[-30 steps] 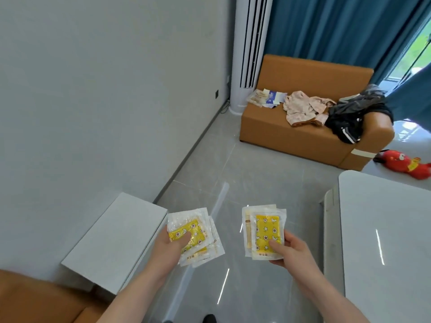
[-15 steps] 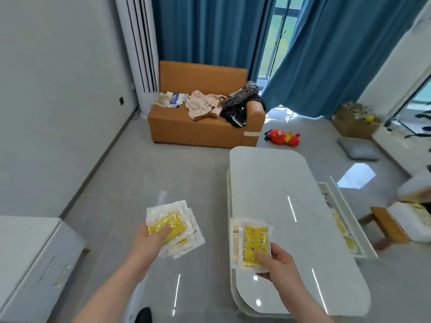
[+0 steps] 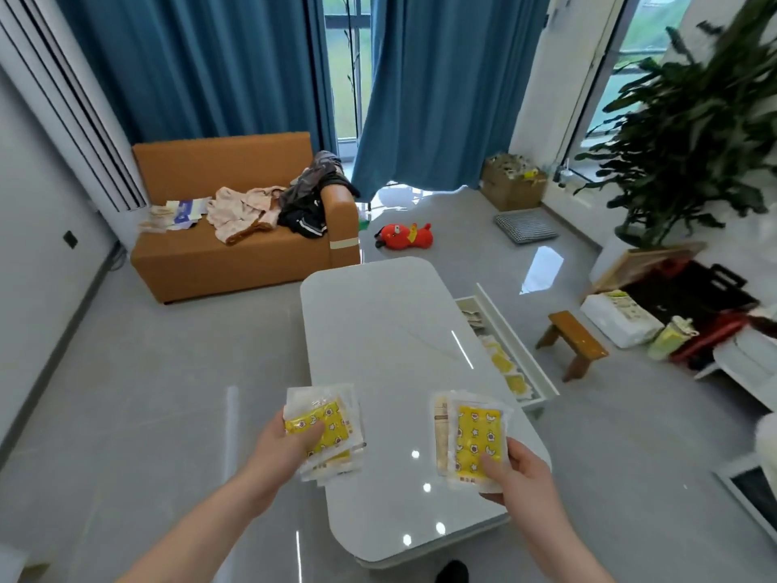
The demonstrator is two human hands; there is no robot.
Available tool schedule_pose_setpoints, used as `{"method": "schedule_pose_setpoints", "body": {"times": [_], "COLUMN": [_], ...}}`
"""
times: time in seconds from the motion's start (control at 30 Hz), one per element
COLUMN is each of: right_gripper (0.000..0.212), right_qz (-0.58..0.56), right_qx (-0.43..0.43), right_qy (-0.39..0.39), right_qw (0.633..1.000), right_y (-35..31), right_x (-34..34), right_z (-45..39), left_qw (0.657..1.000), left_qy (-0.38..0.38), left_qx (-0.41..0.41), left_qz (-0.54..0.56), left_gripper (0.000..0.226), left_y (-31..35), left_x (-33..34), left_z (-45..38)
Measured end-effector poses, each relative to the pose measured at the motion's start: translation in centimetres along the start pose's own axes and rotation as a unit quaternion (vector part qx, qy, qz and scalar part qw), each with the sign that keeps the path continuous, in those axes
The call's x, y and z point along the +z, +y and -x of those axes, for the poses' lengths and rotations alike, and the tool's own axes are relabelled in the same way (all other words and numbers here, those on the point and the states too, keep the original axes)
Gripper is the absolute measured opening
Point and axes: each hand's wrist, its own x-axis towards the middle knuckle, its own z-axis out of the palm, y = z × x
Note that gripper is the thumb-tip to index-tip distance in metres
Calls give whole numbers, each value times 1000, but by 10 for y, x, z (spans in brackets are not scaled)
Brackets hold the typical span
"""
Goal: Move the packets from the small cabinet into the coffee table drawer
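Note:
My left hand point(image 3: 279, 450) grips a fanned stack of clear packets with yellow printed pads point(image 3: 330, 427), thumb across the top one. My right hand point(image 3: 519, 471) holds a second stack of the same yellow packets point(image 3: 473, 435) upright, thumb on its lower edge. Both stacks hover over the near end of the white glossy coffee table point(image 3: 391, 330). On the table's right side its drawer point(image 3: 521, 355) stands pulled out, with several yellow packets lying inside. The small cabinet is out of sight.
An orange sofa point(image 3: 235, 254) with clothes stands at the back left. A red plush toy point(image 3: 405, 236) lies on the floor beyond the table. A wooden stool point(image 3: 574, 340), bags and a large plant point(image 3: 689, 132) crowd the right side.
The view has swung right, from the wall and small cabinet to the coffee table and its open drawer. Both hands kept their packets and now hover over the table's near end.

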Motion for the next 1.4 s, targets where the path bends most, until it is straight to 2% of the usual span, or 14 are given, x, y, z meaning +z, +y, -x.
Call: {"method": "schedule_pose_setpoints", "body": {"times": [0.33, 0.5, 0.63, 0.73, 0.9, 1.03, 1.17, 1.4], "right_gripper": [25, 25, 25, 26, 22, 23, 21, 22], "right_qz": [-6, -21, -48, -51, -42, -19, 18, 82], "right_qx": [33, 40, 45, 49, 64, 81, 94, 95], "right_qy": [44, 100, 112, 101, 51, 23, -36, -100], "right_qw": [998, 994, 991, 992, 996, 996, 995, 987], "right_y": [-24, -32, -42, -45, -55, -66, -84, -117], "right_x": [-160, -254, -306, -338, -393, -452, -496, -496], "right_z": [-111, -150, -188, -229, -302, -359, -412, -508], "left_qw": [997, 993, 988, 991, 998, 994, 989, 972], "left_qy": [-75, -120, -148, -124, -41, 20, 76, 164], "left_qx": [-32, -20, 12, 11, -38, -96, -104, -134], "left_qz": [5, -9, -39, -47, 9, 52, 72, 101], "left_gripper": [20, 23, 24, 25, 21, 24, 22, 24], "left_y": [32, 77, 112, 122, 118, 115, 125, 127], "left_x": [210, 324, 393, 434, 499, 550, 590, 622], "left_z": [-88, -117, -134, -152, -177, -191, -200, -227]}}
